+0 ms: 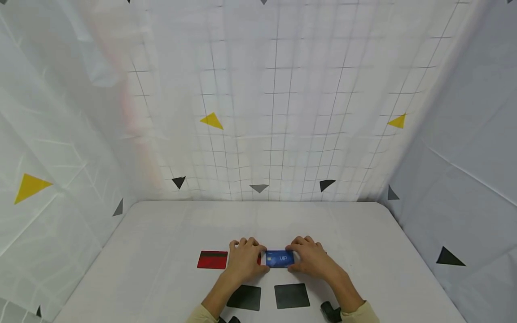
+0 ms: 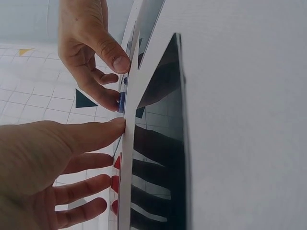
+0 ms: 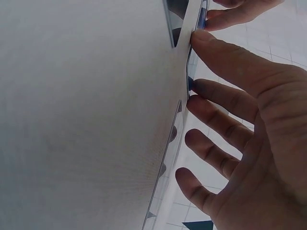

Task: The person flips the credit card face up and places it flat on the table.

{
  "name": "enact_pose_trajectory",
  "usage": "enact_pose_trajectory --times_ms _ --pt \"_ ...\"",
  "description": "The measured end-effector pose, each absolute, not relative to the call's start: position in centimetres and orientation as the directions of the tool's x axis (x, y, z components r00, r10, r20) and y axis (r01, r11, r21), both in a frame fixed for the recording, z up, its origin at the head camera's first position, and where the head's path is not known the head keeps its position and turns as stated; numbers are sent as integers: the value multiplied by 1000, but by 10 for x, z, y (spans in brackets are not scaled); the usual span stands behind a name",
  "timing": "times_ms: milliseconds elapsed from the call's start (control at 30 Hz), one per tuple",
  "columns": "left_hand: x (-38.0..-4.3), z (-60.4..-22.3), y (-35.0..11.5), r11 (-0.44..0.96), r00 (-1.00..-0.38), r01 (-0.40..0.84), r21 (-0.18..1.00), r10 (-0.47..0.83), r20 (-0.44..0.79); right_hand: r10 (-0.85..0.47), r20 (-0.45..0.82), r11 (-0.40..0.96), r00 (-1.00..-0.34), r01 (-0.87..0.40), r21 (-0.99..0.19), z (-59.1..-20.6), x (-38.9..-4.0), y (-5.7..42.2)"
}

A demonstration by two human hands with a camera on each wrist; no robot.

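Your two hands are low on the white bench [image 1: 161,233], near its front edge and about in the middle from side to side. Between them lies a blue card [image 1: 280,259] with "VIP" on it, flat on the bench. Your left hand [image 1: 243,261] rests at the card's left end, and your right hand [image 1: 311,259] rests at its right end. The fingers of both hands are bent a little and their tips touch the card's ends and edges, so you hold the card between both hands. In the left wrist view your left fingers [image 2: 81,165] are spread apart and fairly straight, with the thumb tip pressed on the bench. In the right wrist view your right fingers [image 3: 216,122] are spread too, and one fingertip touches the blue card [image 3: 190,84]. A red card [image 1: 212,259] with a dark stripe lies flat just left of your left hand, towards the left edge of the bench. A bit more red peeks out under your left hand, but you cannot tell what it is. Two black cards lie closer to the front edge: one black card [image 1: 244,297] is beside your left wrist, and the other black card [image 1: 291,296] is between your two arms. White sheets [image 1: 282,112] with lines and little triangles hang behind the bench and at both sides.
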State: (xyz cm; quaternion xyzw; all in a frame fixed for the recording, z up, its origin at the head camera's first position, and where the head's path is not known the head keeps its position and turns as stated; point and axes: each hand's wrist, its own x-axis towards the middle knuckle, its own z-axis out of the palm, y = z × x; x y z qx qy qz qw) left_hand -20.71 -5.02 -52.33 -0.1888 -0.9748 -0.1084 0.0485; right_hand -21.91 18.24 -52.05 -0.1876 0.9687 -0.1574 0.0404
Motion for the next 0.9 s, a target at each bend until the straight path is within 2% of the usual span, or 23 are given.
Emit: enact_pose_trajectory --times_ms 700,900 --pt "-209 -523 -51 901 -921 387 198 370 119 -389 -25 869 -921 -358 -341 -520 -219 184" --pt "-213 -524 -54 890 -914 401 216 373 160 -397 4 856 -918 -372 -358 -512 -221 190"
